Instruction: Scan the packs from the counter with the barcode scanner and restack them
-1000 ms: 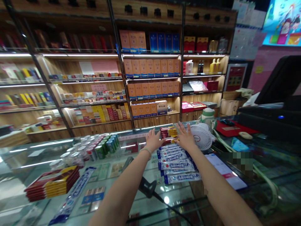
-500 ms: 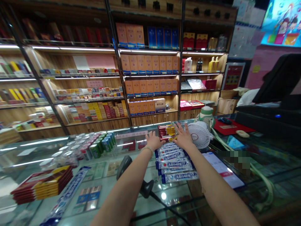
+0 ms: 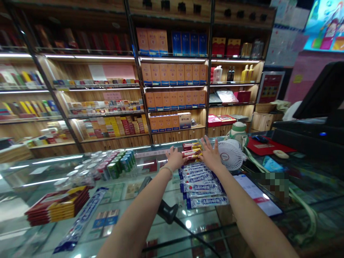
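Note:
Both arms reach across a glass counter (image 3: 126, 211). My left hand (image 3: 174, 158), fingers spread, touches the left end of red-and-yellow packets (image 3: 191, 153). At their right end is my right hand (image 3: 210, 154), its fingers also apart. The packets lie between the two hands, just beyond an overlapping row of blue-and-white packets (image 3: 202, 187). Another blue-and-white packet (image 3: 83, 218) lies alone at the left, beside a stack of red-and-yellow packets (image 3: 59, 206). Under my left forearm is a black handheld scanner (image 3: 168, 212), partly hidden.
A white fan (image 3: 229, 155) and a green-and-white bottle (image 3: 238, 132) stand right of my right hand. A lit tablet (image 3: 256, 195) lies by my right forearm. Small jars and cans (image 3: 114, 168) stand left. A black monitor (image 3: 319, 93) is at the right.
The view has shifted slightly, moving the scene rightward. The red-and-yellow packets between my hands now show a wider gap between the front one and those behind. Both hands stay beside them.

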`<state>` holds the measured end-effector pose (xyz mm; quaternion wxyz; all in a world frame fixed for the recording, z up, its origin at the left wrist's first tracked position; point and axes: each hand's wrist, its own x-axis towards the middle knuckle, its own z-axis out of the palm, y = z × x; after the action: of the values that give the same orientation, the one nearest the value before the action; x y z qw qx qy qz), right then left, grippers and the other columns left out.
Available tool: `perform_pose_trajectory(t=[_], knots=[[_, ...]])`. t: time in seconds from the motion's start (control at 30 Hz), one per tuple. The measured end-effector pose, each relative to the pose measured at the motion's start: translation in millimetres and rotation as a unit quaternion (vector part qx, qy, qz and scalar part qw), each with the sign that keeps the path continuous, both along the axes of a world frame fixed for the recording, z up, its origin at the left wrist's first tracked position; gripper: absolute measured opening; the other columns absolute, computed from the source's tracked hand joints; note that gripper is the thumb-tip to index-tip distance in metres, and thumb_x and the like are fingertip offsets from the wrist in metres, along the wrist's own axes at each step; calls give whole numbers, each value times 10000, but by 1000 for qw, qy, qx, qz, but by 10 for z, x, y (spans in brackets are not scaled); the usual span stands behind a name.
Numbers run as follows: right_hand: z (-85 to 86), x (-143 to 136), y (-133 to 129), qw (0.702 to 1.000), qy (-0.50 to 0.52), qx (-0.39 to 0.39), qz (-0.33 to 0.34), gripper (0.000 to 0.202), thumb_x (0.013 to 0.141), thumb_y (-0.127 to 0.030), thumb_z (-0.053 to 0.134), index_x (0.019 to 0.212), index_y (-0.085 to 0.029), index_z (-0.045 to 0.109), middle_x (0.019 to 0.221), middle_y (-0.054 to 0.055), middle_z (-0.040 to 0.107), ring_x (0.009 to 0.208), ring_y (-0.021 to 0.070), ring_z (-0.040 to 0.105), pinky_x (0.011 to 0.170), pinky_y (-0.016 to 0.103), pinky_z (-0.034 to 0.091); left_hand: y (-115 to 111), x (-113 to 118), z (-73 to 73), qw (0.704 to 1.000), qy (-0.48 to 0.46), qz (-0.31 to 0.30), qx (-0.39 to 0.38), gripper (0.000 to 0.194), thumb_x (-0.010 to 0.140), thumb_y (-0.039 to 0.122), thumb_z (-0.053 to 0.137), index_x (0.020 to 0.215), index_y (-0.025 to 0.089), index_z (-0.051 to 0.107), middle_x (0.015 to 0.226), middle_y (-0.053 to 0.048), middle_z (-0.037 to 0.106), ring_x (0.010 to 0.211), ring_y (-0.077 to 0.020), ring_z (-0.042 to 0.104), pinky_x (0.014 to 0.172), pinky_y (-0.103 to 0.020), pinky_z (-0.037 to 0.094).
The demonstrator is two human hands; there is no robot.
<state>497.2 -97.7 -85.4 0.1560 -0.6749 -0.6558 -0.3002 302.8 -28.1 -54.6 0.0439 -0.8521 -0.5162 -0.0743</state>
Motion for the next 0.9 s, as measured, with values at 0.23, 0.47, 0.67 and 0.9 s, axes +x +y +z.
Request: perform_pose_trajectory(t=[0.23,0.47,0.67,0.9], knots=[[176,-312,-147,996,51,76,24,260,969,-311,588,1057,-159,779,1668,144,304,1587,321,133,1215,705,-108,-219,-386,283,996,-49,25,72,512,884,716,529,1007,312,817,1597,-71,453,1538,-410,163,1194,-714,106],[449,-692,-228,983,111,134,58,287,987,-363,561,1105,-195,763,1660,123,338,1591,311,97,1210,697,-123,-468,-885,588,978,-119,30,171,396,877,631,624,982,303,820,1599,-61,458,1536,-386,199,1216,-698,65],[538,-990,-142,960,209,147,110,348,977,-478,546,1029,-207,759,1626,133,403,1583,321,124,1198,729,-68,-627,-1335,722,952,-157,7,263,257,857,499,721,914,265,811,1580,-93,484,1522,-393,256,1203,-725,89],[448,-1450,-70,926,326,110,158,359,977,-503,531,903,-229,751,1590,113,464,1577,326,146,1189,730,-35,-663,-1853,620,927,-176,-4,330,145,836,386,764,931,283,802,1559,-82,513,1488,-407,337,1187,-749,91]])
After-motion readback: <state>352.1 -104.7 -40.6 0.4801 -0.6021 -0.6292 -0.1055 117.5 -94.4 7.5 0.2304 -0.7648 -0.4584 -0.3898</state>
